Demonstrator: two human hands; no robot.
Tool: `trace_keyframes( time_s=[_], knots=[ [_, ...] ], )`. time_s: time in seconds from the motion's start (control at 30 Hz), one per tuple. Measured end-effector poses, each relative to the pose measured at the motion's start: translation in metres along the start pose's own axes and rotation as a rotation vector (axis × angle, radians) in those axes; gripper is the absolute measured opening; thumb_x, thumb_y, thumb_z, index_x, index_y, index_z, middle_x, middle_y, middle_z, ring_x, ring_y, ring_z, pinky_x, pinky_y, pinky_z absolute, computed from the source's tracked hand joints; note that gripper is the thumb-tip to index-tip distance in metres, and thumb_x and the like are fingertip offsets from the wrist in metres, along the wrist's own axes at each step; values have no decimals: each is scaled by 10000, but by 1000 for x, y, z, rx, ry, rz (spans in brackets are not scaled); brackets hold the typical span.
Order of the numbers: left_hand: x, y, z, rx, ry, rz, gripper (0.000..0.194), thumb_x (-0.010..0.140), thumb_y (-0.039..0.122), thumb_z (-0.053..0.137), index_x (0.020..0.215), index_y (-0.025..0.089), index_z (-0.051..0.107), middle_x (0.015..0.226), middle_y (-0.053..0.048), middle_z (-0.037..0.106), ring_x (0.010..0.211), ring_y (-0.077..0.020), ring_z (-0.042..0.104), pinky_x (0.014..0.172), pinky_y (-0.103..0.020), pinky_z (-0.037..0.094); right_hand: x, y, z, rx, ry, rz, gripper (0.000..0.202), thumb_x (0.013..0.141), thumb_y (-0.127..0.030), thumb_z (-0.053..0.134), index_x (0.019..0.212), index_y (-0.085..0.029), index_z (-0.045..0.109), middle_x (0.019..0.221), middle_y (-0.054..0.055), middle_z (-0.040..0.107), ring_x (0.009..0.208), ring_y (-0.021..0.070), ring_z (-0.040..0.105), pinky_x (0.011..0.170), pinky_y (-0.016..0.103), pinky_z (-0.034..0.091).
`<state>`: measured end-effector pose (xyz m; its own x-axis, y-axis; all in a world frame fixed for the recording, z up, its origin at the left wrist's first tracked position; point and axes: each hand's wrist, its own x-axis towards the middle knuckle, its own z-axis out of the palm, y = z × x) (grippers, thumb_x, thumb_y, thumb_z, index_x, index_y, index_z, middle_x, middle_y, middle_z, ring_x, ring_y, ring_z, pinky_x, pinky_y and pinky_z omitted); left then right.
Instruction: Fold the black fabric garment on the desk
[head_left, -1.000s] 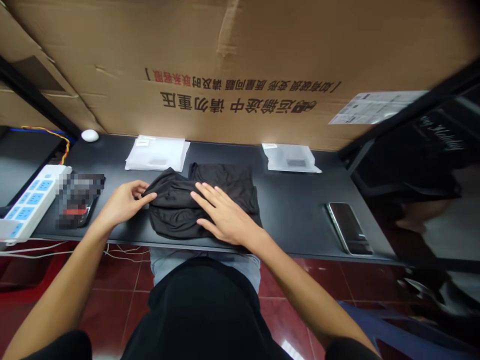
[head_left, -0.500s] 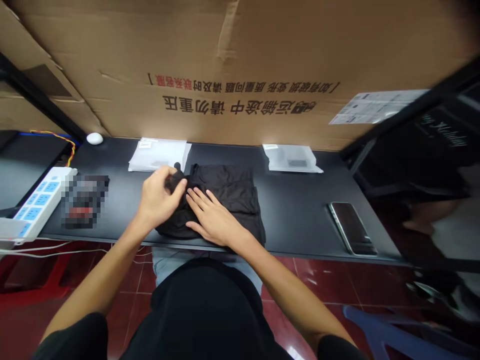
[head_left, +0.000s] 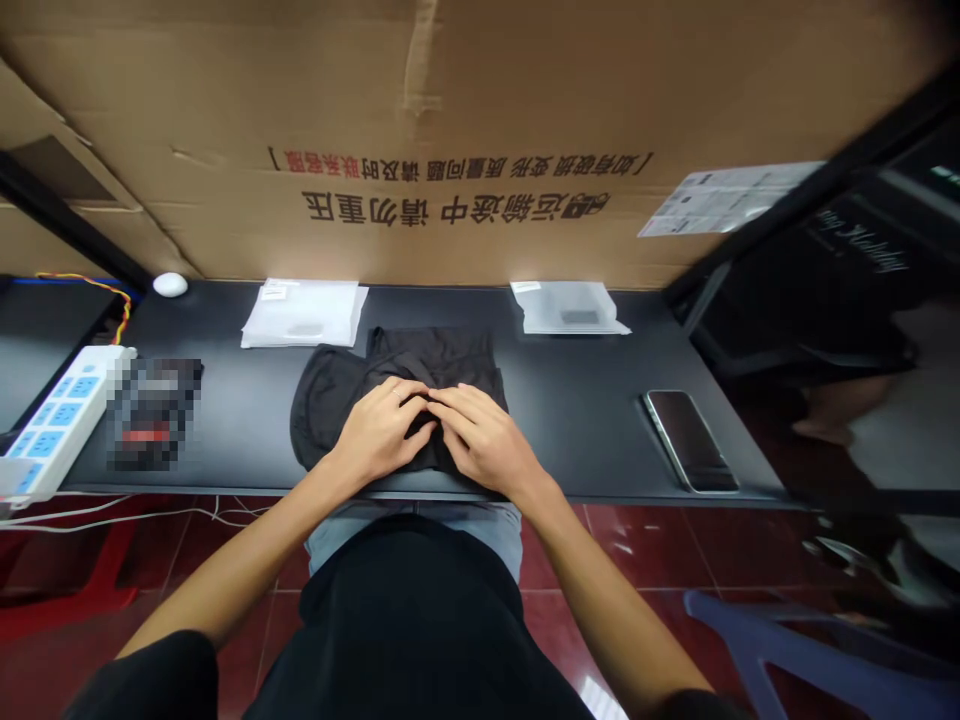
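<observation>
The soft black folded fabric garment (head_left: 420, 385) lay at the near edge of the matte black table (head_left: 585, 420), directly in front of you, with a rounded flap spilling to its left. It looked light, limp and prone to sliding, so it was probably best taken by a folded edge, not by the middle. Your left hand (head_left: 379, 435) and right hand (head_left: 484, 440) rested on top of it, fingertips meeting at its centre, the fingers curled and seemingly pinching a small fold of cloth. Beyond it lay two flat white plastic pouches (head_left: 304, 315) against a brown cardboard box (head_left: 480, 110); a dark smartphone (head_left: 690, 440) sat well to the right, a white power strip (head_left: 52, 415) far left.
</observation>
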<state>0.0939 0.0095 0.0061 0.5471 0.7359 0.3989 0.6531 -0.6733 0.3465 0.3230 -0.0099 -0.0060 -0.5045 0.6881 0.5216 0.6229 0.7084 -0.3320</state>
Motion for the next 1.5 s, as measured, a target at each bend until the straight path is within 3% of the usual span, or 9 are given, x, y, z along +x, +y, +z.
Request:
trace_keyframes(
  time_s=[0.13, 0.23, 0.33, 0.47, 0.7, 0.97, 1.23, 1.33, 1.5],
  knots=[
    [-5, 0, -15, -124, 125, -152, 216, 887, 167, 680, 1082, 256, 710, 1357, -92, 719, 1277, -274, 688, 1136, -449, 570, 2, 0, 6, -70, -163, -45, 447, 1033, -109, 557, 1447, -178, 710, 1479, 150, 730, 1426, 321, 648, 1277, 619, 491],
    [-9, -7, -28, -19, 197, -385, 227, 925, 275, 688, 1150, 251, 691, 1260, -112, 723, 1177, -296, 709, 1044, -454, 577, 4, 1, 6, -106, -207, -65, 386, 1047, -141, 567, 1394, -145, 736, 1433, 168, 747, 1448, 341, 624, 1281, 620, 483],
    [-11, -19, -35, 79, 82, -619, 270, 1004, 477, 649, 1143, 247, 669, 1031, -88, 747, 953, -288, 728, 850, -414, 556, 6, 3, 8, -116, -212, -69, 343, 1057, -153, 561, 1342, -132, 750, 1355, 170, 771, 1450, 345, 616, 1285, 603, 483],
    [-11, -29, -34, 51, -89, -712, 370, 1008, 625, 622, 1024, 255, 637, 896, -64, 758, 852, -285, 728, 747, -376, 484, 8, 2, 10, -104, -226, -59, 359, 1058, -157, 550, 1371, -149, 727, 1344, 163, 762, 1433, 334, 626, 1280, 600, 489],
    [-3, -23, -34, -106, -58, -674, 245, 950, 472, 692, 976, 269, 556, 828, -1, 716, 746, -228, 695, 725, -348, 476, 8, -3, 7, -115, -239, -56, 432, 1045, -131, 521, 1451, -131, 669, 1514, 197, 668, 1482, 338, 589, 1287, 605, 477],
    [14, 2, -49, -1, 164, -583, 324, 938, 338, 712, 1198, 275, 528, 1030, -28, 753, 905, -260, 743, 804, -375, 526, 35, -29, 19, -57, -305, -114, 479, 1052, -153, 528, 1522, -122, 612, 1570, 195, 643, 1504, 321, 580, 1335, 568, 424],
    [15, 11, -21, -12, 38, -349, 368, 948, 256, 739, 1240, 272, 515, 1099, -44, 713, 1059, -249, 721, 852, -354, 563, 25, -16, 17, -18, -287, -248, 261, 1037, -125, 562, 1156, -140, 794, 1141, 159, 823, 1201, 296, 743, 1204, 537, 560],
    [8, 9, -9, -61, 21, -287, 444, 914, 211, 760, 1259, 266, 485, 1147, -49, 708, 1083, -245, 718, 907, -367, 576, 5, -2, -2, 25, -144, -237, 306, 1031, -108, 565, 1233, -172, 785, 1195, 136, 826, 1198, 276, 752, 1116, 482, 630],
    [1, 12, -1, -94, -96, -175, 473, 879, 192, 778, 1251, 266, 495, 1171, -57, 712, 1119, -267, 712, 956, -410, 588, -8, 12, -18, 5, -19, -10, 532, 1022, -101, 560, 1515, -268, 666, 1474, 124, 722, 1361, 307, 679, 1146, 540, 612]
  ],
)
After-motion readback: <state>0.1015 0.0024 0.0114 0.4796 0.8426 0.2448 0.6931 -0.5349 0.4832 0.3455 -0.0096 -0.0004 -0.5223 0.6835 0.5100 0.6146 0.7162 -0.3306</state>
